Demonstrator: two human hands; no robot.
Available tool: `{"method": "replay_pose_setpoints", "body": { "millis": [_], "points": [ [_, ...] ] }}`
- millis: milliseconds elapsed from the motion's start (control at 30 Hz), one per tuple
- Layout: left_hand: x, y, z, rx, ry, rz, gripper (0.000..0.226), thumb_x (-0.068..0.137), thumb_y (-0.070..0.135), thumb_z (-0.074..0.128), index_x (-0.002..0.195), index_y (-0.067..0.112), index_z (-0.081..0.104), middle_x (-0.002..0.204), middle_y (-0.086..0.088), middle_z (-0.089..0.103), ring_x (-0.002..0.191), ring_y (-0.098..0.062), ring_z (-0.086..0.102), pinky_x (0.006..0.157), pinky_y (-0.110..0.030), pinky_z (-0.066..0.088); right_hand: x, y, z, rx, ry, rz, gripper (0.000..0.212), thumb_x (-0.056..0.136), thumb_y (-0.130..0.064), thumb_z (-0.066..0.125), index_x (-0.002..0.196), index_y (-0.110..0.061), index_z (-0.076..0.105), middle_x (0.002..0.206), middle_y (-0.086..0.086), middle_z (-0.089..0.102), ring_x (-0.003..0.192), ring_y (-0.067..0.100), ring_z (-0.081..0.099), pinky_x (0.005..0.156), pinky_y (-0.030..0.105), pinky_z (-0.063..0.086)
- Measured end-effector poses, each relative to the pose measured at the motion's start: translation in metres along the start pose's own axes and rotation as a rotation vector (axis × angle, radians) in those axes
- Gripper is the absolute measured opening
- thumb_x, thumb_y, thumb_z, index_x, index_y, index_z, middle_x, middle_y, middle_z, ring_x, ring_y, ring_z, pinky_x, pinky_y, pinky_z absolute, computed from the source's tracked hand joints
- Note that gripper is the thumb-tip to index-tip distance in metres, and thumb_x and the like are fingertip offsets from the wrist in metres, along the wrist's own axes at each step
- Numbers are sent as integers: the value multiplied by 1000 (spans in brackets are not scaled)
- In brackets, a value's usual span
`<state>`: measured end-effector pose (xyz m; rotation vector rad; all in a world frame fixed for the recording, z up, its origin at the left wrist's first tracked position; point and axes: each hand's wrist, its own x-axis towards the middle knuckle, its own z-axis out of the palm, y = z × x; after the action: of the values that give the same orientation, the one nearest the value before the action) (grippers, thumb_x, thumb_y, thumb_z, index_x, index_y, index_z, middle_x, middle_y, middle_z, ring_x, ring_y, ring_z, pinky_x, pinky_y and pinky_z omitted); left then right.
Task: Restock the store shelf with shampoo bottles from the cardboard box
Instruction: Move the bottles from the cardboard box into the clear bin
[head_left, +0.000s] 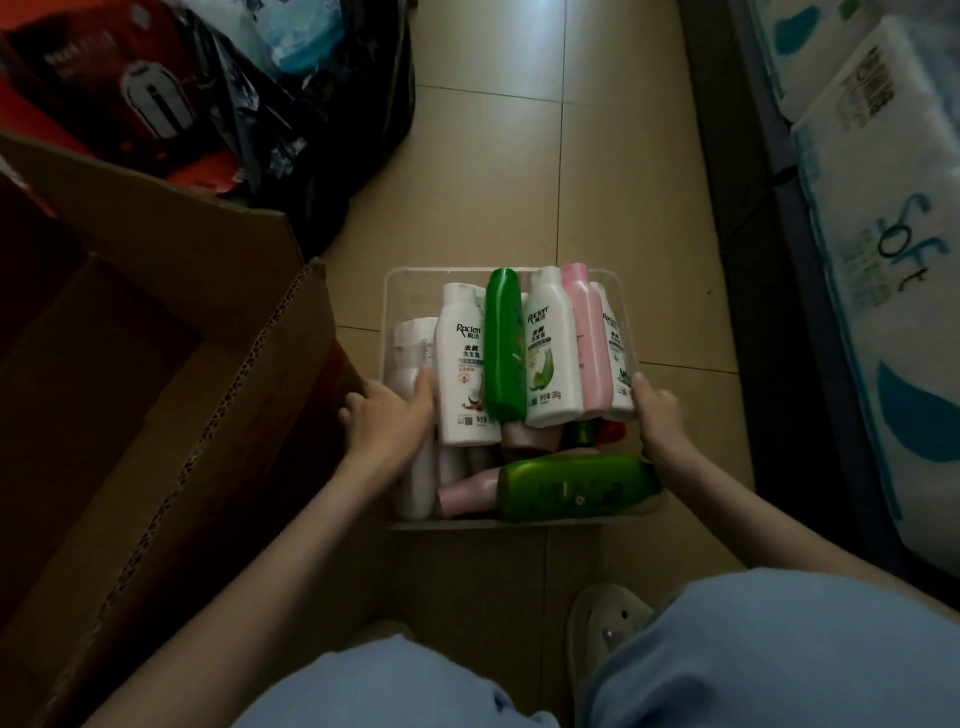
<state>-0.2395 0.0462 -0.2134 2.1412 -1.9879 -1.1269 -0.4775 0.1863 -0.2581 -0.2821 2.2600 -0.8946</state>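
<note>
In the head view, a clear plastic bin (436, 271) is seen over the tiled floor (519, 156), between the open cardboard box (156, 364) on the left and the store shelf (753, 208) on the right. Whether the bin rests on the floor or is lifted cannot be told. It is filled with shampoo bottles (465, 364). White, green and pink ones are laid side by side on top, and one green bottle (576, 486) is laid across the near end.

The step in hand is judged to be the carrying of the loaded bin to the shelf. For this to be done well, both sides should be raised together and the bin kept level. The bottles are heaped loosely up to the rim, and the crosswise green bottle could roll out if the near edge is dipped. The walls look thin, so some bending under the load should be expected. On the shelf only tissue packs (883, 208) are seen, so a place for shampoo is not shown.

The left hand (387, 421) is clasped over the left wall, with the thumb inside against a white bottle and the other fingers curled outside. The right hand (657, 415) is clasped over the right wall, its thumb beside the outermost white bottle. The bottles lie between the two hands, and none is grasped itself.
</note>
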Motion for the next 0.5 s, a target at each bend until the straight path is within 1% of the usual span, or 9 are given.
{"method": "replay_pose_setpoints", "body": {
  "millis": [67, 133, 167, 200, 233, 267, 333, 433, 500],
  "points": [
    [17, -1, -3, -107, -6, -24, 82, 91, 63, 30, 142, 0, 27, 144, -24, 32, 131, -38, 34, 102, -44, 33, 2, -7, -8, -20, -6, -78, 59, 83, -68, 36, 89, -13, 58, 90, 9, 65, 79, 26, 64, 66, 41, 56],
    [31, -2, -2, -251, -7, -39, 79, 91, 62, 36, 137, -1, 35, 136, -22, 44, 120, -35, 46, 93, -39, 39, 4, -21, -12, -70, -47, -147, 48, 90, -57, 41, 92, -11, 54, 90, 6, 63, 74, 21, 62, 53, 31, 49],
    [34, -2, 0, -316, -2, -35, 75, 89, 63, 39, 130, -1, 43, 125, -19, 51, 108, -32, 52, 83, -36, 42, 9, -26, -11, -88, -66, -166, 45, 91, -55, 42, 94, -11, 52, 91, 6, 61, 75, 20, 61, 52, 30, 47],
    [36, -3, 2, -369, 3, -22, 69, 88, 62, 43, 117, 0, 50, 111, -15, 56, 94, -27, 53, 70, -32, 41, 12, -31, -8, -89, -80, -170, 47, 90, -56, 43, 95, -11, 51, 93, 6, 61, 77, 21, 61, 54, 32, 50],
    [37, -3, 4, -398, 13, -3, 59, 87, 61, 47, 100, 4, 53, 95, -9, 55, 81, -22, 50, 59, -29, 36, 16, -33, -5, -78, -85, -158, 52, 86, -62, 44, 95, -11, 50, 94, 6, 62, 80, 23, 63, 60, 37, 54],
    [39, -5, 6, -407, 26, 12, 50, 86, 59, 50, 84, 9, 49, 83, -4, 52, 73, -19, 46, 54, -29, 31, 19, -34, -1, -54, -78, -142, 57, 82, -67, 44, 93, -12, 51, 94, 7, 63, 81, 25, 63, 67, 42, 56],
    [41, -7, 8, -408, 46, 49, 50, 82, 61, 57, 68, 16, 38, 70, 0, 44, 65, -17, 40, 53, -30, 29, 22, -31, 5, -7, -50, -109, 54, 81, -67, 46, 85, -14, 52, 89, 6, 64, 76, 25, 62, 71, 44, 54],
    [40, -4, 7, -431, 88, 71, 59, 64, 73, 58, 63, 19, 33, 65, -1, 42, 60, -18, 37, 57, -34, 31, 21, -32, 3, 69, -64, -99, 42, 87, -56, 50, 79, -15, 52, 83, 8, 63, 71, 23, 61, 68, 42, 53],
    [37, 4, 3, -442, 84, 46, 59, 60, 72, 60, 62, 19, 33, 64, -1, 43, 59, -17, 37, 56, -34, 31, 20, -37, -1, 89, -66, -82, 40, 86, -54, 52, 78, -15, 53, 83, 9, 64, 72, 26, 62, 69, 44, 54]
  ]
}}
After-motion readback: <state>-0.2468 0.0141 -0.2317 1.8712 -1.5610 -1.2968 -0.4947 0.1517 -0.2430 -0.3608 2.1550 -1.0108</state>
